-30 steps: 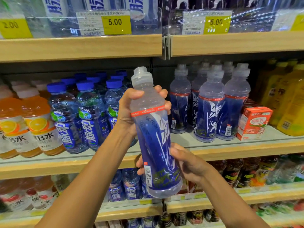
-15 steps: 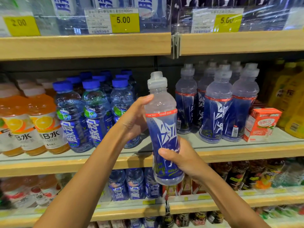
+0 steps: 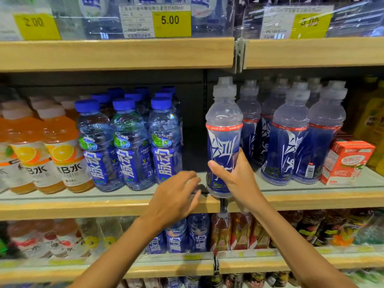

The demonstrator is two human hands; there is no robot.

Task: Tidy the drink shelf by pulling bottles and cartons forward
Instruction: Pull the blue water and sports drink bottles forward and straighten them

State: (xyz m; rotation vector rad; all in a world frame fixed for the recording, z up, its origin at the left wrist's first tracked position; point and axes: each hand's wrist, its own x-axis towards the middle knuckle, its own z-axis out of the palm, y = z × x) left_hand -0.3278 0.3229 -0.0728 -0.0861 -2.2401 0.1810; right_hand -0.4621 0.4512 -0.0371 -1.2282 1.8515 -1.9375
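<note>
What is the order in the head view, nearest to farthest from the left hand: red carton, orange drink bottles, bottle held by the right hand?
1. The held bottle, just right of the left hand.
2. The orange drink bottles, to the left.
3. The red carton, far right.

Top-shelf bottles (image 3: pixel 93 17) are cut off at the frame's upper edge. The right-hand price tag (image 3: pixel 309 22) is smeared beyond reading, and the fine print on the middle tag (image 3: pixel 137 20) is too small to make out. The fingers of the right hand (image 3: pixel 236 179) vanish behind the held bottle (image 3: pixel 223 129). Lower-shelf drinks (image 3: pixel 62 240) are blurred. Yellow bottles (image 3: pixel 374 121) at the middle shelf's right end are clipped by the frame.
</note>
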